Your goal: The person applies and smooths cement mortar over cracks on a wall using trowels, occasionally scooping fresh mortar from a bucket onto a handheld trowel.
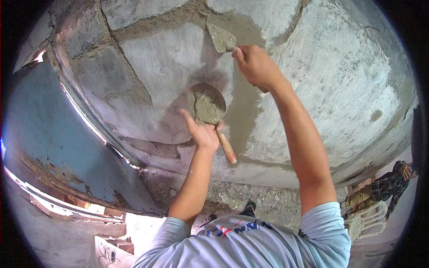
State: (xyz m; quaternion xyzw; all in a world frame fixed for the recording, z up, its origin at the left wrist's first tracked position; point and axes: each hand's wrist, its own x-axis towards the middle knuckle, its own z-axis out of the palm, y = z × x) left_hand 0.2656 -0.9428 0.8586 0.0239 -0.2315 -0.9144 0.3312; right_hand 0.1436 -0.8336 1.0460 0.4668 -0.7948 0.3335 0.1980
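In my right hand [255, 67], closed round its handle, is a trowel [220, 37]. Its blade, smeared with grey mortar, is at the wall [152, 62], by the upper end of a damp mortar band [245, 107]. Lower and to the left, my left hand [204, 134] supports a round dark pan [219, 94] from below. A heap of wet mortar [206, 108] lies in the pan. A wooden handle [226, 147] sticks out under the pan past my wrist; most of my left fingers are hidden beneath it.
Cracks and rough mortar joints [154, 26] run across the upper left wall. A worn blue panel [58, 129] leans at the left. Rubble [263, 198] covers the ground below. Another person [388, 185] is at the far right beside a pale plastic chair [372, 219].
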